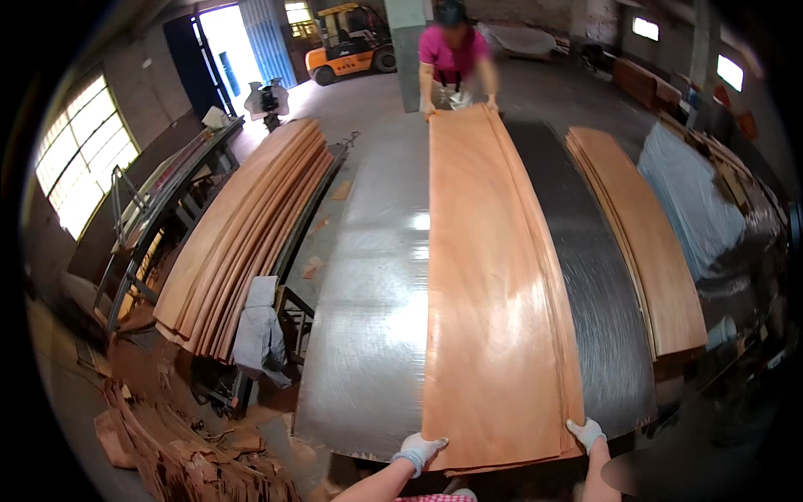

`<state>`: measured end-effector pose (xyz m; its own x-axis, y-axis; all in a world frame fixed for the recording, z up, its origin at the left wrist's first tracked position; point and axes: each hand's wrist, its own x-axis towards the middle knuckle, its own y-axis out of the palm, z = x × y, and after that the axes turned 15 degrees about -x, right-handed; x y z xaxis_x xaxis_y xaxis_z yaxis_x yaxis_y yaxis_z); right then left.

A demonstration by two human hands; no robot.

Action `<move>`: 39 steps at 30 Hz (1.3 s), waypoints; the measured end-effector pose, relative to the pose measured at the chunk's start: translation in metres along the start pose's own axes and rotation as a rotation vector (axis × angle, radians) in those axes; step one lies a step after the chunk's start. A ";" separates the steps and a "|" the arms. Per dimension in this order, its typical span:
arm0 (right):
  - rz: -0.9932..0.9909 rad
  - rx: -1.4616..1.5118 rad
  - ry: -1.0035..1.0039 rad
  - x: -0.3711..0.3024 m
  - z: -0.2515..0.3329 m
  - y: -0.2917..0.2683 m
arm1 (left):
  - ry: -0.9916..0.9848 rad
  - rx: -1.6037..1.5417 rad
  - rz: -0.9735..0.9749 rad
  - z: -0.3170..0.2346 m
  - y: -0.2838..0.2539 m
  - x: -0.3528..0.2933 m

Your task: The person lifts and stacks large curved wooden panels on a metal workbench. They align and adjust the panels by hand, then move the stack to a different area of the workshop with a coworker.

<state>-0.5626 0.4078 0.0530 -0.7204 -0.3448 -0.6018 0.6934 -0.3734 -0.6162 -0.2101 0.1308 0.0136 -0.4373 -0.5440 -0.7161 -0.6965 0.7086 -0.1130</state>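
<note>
A long stack of thin reddish-brown wood veneer sheets point(493, 293) lies lengthwise on a dark, shiny metal-topped table point(368, 335). My left hand point(421, 452), in a pale work glove, grips the stack's near left corner. On the near right edge, my gloved right hand point(586, 433) pinches the sheets, its fingers partly hidden by the wood. The sheets' edges are slightly staggered along the right side. At the far end, a person point(456, 54) in a pink top holds both corners of the same stack.
More veneer stacks point(242, 234) stand left of the table, and another stack point(640, 243) lies to its right. Broken veneer scraps point(184, 456) pile up at lower left. An orange forklift point(350, 46) stands at the back, near a pillar point(406, 58). A plastic-covered pile point(690, 188) is far right.
</note>
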 end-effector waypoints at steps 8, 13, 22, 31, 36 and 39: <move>-0.106 0.006 -0.090 -0.100 0.110 0.055 | 0.137 0.059 0.069 -0.095 -0.064 -0.079; -0.193 0.155 -0.145 -0.153 0.198 0.144 | 0.289 0.083 0.017 -0.116 -0.219 -0.089; 0.029 0.359 -0.214 -0.182 0.376 0.375 | 0.241 0.214 -0.201 -0.131 -0.503 -0.087; 0.435 0.487 -0.257 -0.239 0.599 0.657 | 0.150 0.474 -0.410 -0.164 -0.807 -0.085; 0.580 0.407 -0.273 -0.298 0.725 0.757 | 0.133 0.546 -0.503 -0.194 -0.963 -0.111; 0.757 0.488 -0.189 -0.376 0.804 0.799 | 0.140 0.678 -0.616 -0.185 -1.066 -0.124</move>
<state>0.2523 -0.4533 0.1955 -0.0961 -0.7641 -0.6379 0.9296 -0.2980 0.2170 0.4810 -0.6404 0.3504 -0.1957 -0.9300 -0.3111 -0.3667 0.3636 -0.8563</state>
